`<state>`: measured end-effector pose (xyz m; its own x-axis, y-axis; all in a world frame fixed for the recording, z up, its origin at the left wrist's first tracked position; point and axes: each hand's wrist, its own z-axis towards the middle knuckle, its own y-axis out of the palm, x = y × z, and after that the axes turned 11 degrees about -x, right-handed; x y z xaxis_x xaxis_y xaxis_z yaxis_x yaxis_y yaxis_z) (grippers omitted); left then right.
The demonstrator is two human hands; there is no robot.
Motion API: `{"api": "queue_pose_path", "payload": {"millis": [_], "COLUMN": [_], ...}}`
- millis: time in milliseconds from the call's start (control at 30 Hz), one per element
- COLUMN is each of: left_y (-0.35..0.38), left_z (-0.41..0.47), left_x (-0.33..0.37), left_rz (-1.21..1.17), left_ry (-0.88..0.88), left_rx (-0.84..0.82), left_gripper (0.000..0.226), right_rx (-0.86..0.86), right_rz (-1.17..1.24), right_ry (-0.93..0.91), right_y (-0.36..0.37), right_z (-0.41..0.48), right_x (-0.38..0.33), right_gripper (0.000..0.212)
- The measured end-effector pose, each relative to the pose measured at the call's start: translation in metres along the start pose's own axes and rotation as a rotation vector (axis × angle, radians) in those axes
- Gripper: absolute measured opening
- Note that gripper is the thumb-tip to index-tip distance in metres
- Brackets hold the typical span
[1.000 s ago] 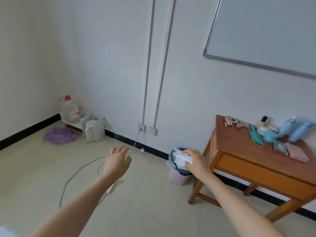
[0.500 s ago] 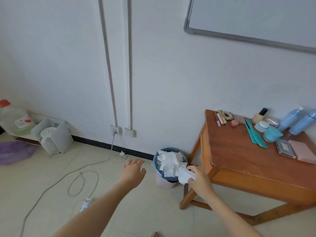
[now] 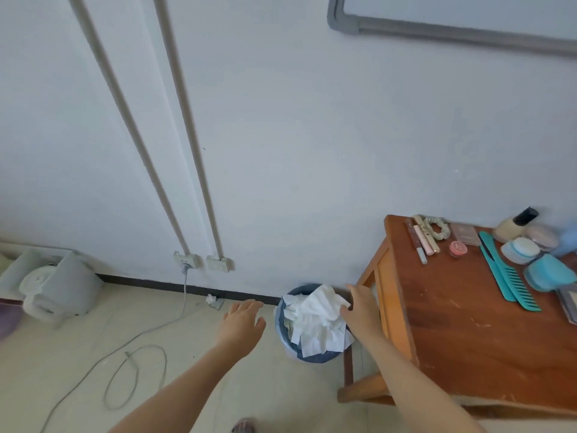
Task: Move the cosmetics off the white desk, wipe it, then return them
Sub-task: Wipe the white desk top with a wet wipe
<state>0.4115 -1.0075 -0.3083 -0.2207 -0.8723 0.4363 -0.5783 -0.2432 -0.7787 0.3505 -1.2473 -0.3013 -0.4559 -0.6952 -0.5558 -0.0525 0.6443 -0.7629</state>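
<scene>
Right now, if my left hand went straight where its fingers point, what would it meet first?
Probably the black baseboard at the wall's foot, just left of the blue bin; your left hand seems to clear the bin's rim, though depth is unclear.

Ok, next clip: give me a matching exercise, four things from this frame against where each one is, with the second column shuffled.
Things:
1. waste bin
2. teal combs
3. grey cable
4. whiteboard

Places:
a. mounted on the wall
b. lying on the wooden table
c. trailing in loops across the floor
d. standing on the floor, stuffed with white tissues

Pairs: 1-d, 2-b, 3-c, 4-a.
</scene>
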Motion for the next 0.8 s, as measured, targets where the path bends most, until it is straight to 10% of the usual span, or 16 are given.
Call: {"api": "queue_pose_path", "payload": {"millis": [800], "left_y": [-0.089], "left_z": [0.074], "left_x": [0.143], "left_rz": [0.074], "left_ry": [0.645], "left_rx": [0.039], "left_gripper": [0.039], "right_rx": [0.469], "right_rz": [-0.134], "right_ry": [0.243], "right_y": [-0.138], "right_z": [-0.08], "right_x": [-0.01], "right_gripper": [0.038]}}
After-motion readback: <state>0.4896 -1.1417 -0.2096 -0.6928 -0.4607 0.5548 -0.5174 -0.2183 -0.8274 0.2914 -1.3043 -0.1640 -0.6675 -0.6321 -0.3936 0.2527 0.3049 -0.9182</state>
